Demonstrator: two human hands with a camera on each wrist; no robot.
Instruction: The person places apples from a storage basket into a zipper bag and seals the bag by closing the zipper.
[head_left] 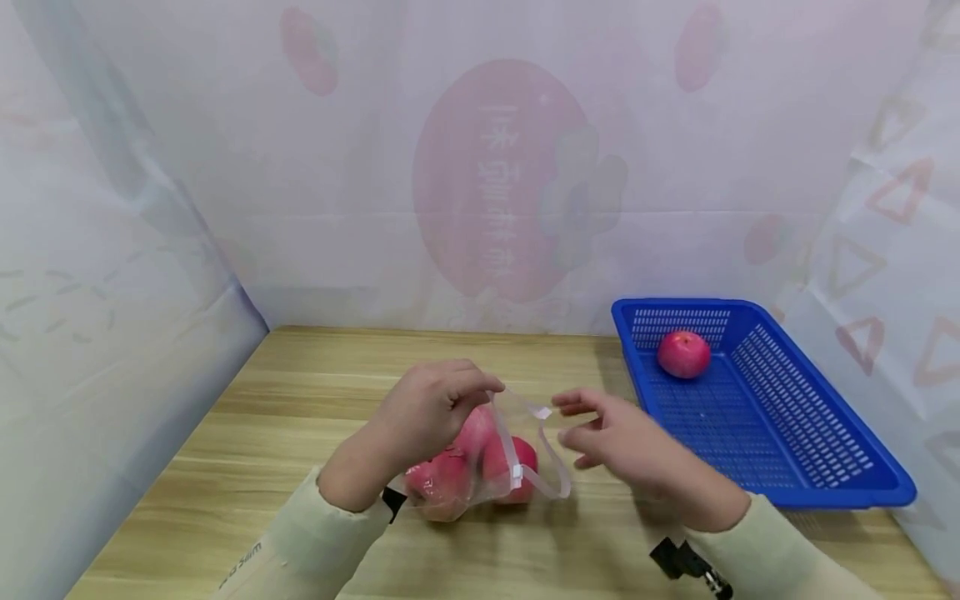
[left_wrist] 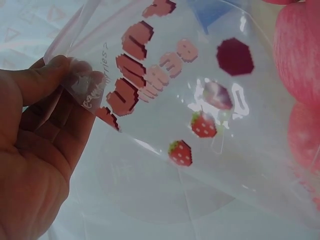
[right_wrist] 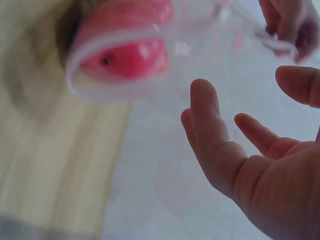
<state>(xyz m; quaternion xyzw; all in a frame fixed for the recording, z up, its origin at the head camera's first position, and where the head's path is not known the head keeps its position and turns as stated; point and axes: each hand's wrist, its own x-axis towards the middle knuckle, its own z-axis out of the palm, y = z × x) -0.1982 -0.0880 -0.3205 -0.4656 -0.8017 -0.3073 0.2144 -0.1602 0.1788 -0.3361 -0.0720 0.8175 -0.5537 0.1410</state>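
My left hand [head_left: 431, 408] pinches the upper edge of a clear plastic bag [left_wrist: 220, 160] between thumb and fingers. Strawberries and red lettering are printed on the film. Inside the bag lie several red apples [head_left: 447, 487], low on the table, partly behind my left hand in the head view. White strips [head_left: 555, 462] border the bag's mouth, which gapes toward the right. Just right of that mouth, my right hand [head_left: 626, 437] is held with fingers spread and slightly bent, holding nothing. In the right wrist view, an apple [right_wrist: 125, 62] shows through the mouth.
A blue plastic basket [head_left: 832, 375] with slotted walls stands at the right, beyond my right hand. One red apple [head_left: 683, 354] sits at its far left end. The wood-patterned table [head_left: 315, 392] is backed by a printed white sheet [head_left: 337, 208], with more sheeting at both sides.
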